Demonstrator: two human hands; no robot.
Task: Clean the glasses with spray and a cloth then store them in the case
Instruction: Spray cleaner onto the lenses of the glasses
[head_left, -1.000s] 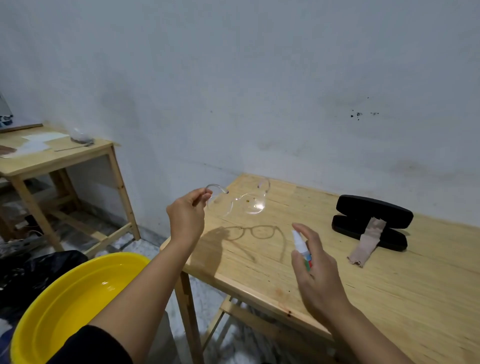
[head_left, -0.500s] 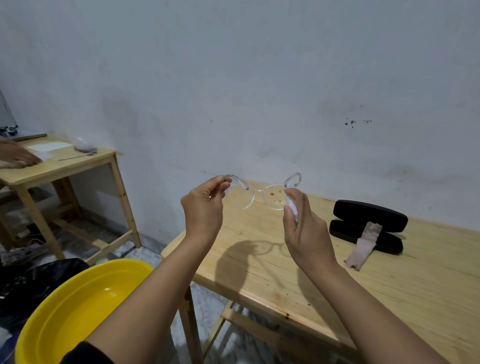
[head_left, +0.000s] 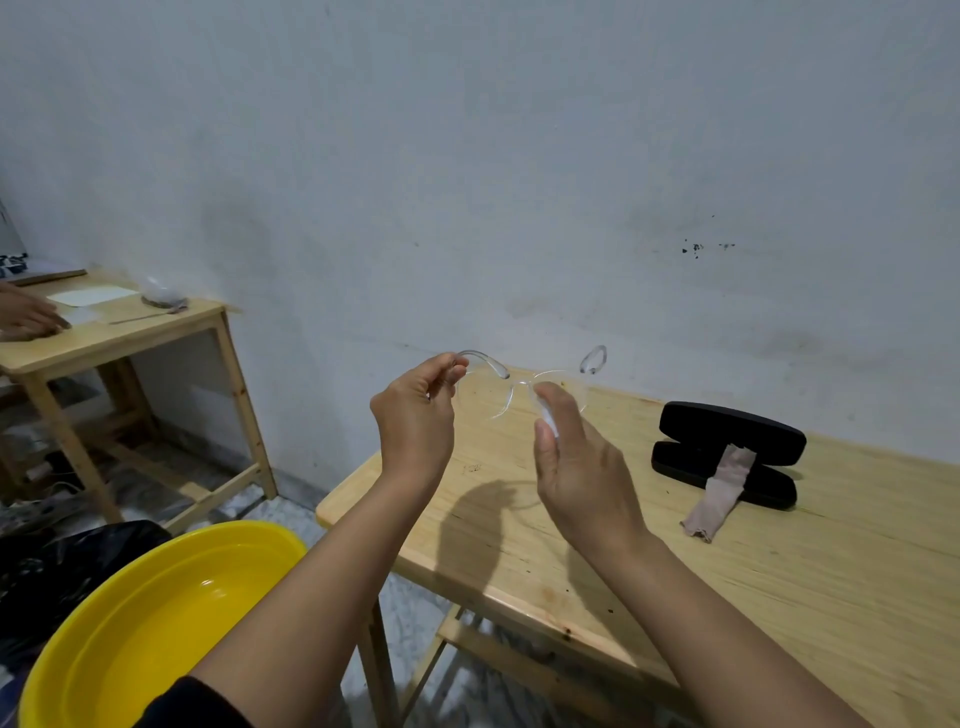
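Pinching clear-framed glasses by one temple, left hand; right hand around spray bottle.

Bare table before the case and cloth.

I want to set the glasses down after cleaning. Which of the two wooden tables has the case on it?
The nearer table, under the hands: the black case lies on it with the cloth draped over it. The far-left table holds papers.
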